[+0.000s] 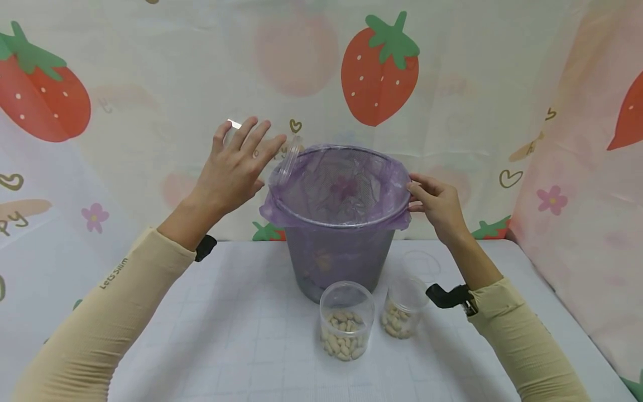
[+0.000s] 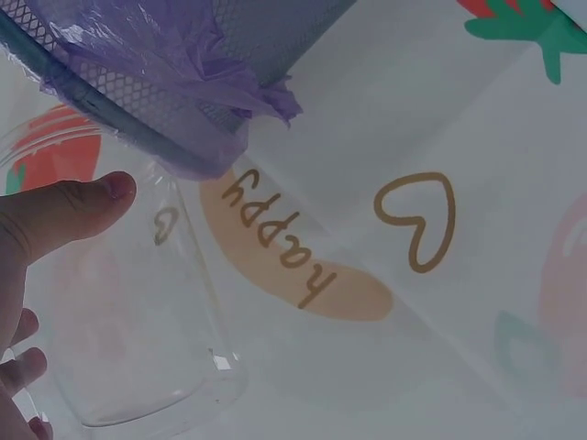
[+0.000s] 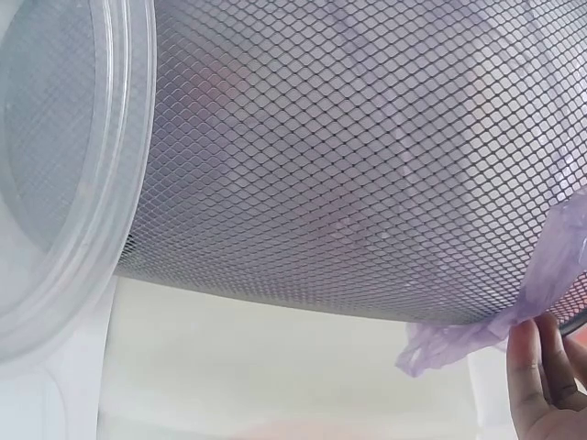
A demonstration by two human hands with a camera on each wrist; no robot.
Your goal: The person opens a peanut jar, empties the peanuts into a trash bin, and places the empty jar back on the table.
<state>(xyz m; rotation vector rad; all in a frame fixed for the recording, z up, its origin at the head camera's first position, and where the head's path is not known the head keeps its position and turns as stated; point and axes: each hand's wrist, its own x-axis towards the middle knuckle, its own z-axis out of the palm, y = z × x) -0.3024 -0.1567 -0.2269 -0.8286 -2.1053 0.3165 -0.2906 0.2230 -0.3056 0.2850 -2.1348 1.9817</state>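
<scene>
A mesh wastebasket (image 1: pixel 336 262) stands on the table, lined with a thin purple plastic bag (image 1: pixel 346 187) folded over its rim. My left hand (image 1: pixel 238 167) grips a clear plastic jar (image 2: pixel 151 312), tipped with its mouth at the left side of that rim. No contents show inside the jar in the left wrist view. On the opposite side, my right hand (image 1: pixel 434 204) pinches the bag-covered rim between thumb and fingers; the bag's loose edge (image 3: pixel 449 344) hangs beside the fingertips.
Two clear jars partly filled with peanuts, a nearer jar (image 1: pixel 346 340) and a right-hand jar (image 1: pixel 399 321), stand in front of the wastebasket. A faint clear round lid (image 1: pixel 421 262) lies behind them. A strawberry-print curtain (image 1: pixel 201 72) hangs behind the table.
</scene>
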